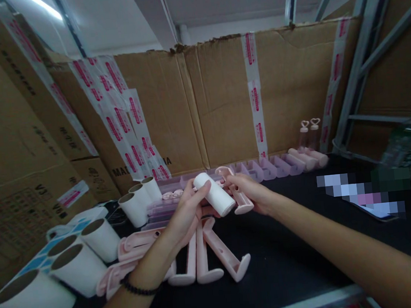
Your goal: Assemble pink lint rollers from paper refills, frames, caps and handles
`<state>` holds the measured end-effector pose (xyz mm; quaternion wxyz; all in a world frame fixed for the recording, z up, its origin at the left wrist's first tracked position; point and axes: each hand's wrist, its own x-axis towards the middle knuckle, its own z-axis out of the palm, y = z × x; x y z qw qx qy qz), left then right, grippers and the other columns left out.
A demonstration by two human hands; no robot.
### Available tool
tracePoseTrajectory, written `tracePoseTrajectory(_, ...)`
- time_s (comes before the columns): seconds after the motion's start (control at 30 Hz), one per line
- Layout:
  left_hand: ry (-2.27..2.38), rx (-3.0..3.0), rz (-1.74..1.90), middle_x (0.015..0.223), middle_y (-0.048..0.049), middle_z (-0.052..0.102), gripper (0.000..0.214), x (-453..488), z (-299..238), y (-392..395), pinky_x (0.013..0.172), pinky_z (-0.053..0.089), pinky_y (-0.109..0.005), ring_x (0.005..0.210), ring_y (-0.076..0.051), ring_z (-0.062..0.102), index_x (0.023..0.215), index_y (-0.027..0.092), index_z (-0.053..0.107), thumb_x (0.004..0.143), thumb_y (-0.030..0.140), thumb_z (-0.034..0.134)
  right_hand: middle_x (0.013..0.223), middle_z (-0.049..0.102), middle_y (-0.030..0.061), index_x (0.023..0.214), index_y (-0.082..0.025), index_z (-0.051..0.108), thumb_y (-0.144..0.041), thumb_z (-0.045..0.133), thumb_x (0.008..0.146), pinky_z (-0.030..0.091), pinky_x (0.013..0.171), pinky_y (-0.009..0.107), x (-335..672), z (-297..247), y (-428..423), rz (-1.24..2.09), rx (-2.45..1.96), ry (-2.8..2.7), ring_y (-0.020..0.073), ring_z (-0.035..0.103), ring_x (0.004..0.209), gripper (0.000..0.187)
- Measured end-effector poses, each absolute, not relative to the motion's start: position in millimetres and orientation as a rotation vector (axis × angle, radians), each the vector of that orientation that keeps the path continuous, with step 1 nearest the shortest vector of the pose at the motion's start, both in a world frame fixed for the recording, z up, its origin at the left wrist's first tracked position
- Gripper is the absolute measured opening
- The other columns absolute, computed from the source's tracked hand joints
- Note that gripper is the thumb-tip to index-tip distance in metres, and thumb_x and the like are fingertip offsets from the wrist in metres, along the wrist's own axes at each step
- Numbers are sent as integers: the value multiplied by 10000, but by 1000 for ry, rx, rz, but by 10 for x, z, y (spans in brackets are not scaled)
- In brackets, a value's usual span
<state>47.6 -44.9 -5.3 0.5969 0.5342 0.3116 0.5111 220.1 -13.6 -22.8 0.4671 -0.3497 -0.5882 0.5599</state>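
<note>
A small white paper roll (215, 195) is gripped in my left hand (189, 208), thumb along its near side, tilted down to the right. Right beside it, my right hand (254, 192) is closed around a pink plastic roller holder (242, 202) with flat rounded ends. Roll and holder are close together; whether they touch I cannot tell. Below my left hand several similar pink holders (225, 254) lie fanned out on the black table (275, 273). More pink pieces (137, 245) lie partly behind my left forearm.
White paper rolls (106, 238) stand at the left, with smaller ones (133, 209) behind. Purple plastic trays (279, 166) line the cardboard wall (218, 104). Pink heart-topped pieces (310, 129) stand at back right. A bottle (408, 149) and a blurred-out phone (381, 209) are at the right.
</note>
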Motion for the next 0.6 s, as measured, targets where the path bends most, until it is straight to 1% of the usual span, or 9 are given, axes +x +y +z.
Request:
tracePoseTrajectory(0.1,731,1233,1188,1014,-72,684,396,479,-64,-440,514,602,-303,741,-207,709,1074,213,486,833,353,766,843,609,22,1053,-232,556,-523,540,858,523,592,298,2111,-196,-196,1435,-799,-1306,186,616,692,350)
tracePoseTrajectory(0.17,736,1233,1179,1040,-77,679,412,487,-69,-441,500,594,-293,754,-209,708,1091,212,488,829,355,771,896,603,32,1094,-239,562,-590,533,874,529,616,308,2059,-189,-217,1433,-758,-1217,197,619,734,415)
tracePoseTrajectory(0.27,733,1233,1168,1086,-86,671,434,501,-71,-451,495,584,-272,777,-205,704,1115,212,495,820,350,783,917,590,46,1123,-235,570,-625,486,912,521,605,311,2015,-229,-208,1395,-739,-1170,202,615,743,451)
tracePoseTrajectory(0.37,727,1226,1158,1084,-84,673,450,511,-67,-460,502,576,-262,780,-199,700,1129,216,500,815,353,792,914,592,51,1149,-244,558,-636,443,939,524,617,323,2016,-295,-169,1360,-732,-1199,221,627,786,459)
tracePoseTrajectory(0.47,720,1221,1159,1045,-77,681,438,513,-64,-464,504,563,-251,780,-197,698,1124,215,509,820,359,789,910,590,53,1089,-242,562,-655,450,933,526,654,331,2034,-338,-130,1276,-788,-1216,227,617,819,456)
tracePoseTrajectory(0.53,723,1231,1163,1016,-71,685,419,513,-64,-467,508,556,-249,770,-194,696,1120,214,515,830,360,780,865,577,47,993,-234,562,-679,461,920,520,660,328,2040,-347,-116,1238,-816,-1205,217,597,788,463)
tracePoseTrajectory(0.6,735,1252,1161,998,-64,687,398,514,-62,-474,514,552,-253,743,-187,689,1109,214,519,837,358,772,818,563,36,938,-231,553,-692,469,913,508,641,321,2036,-344,-119,1249,-804,-1184,204,577,741,469)
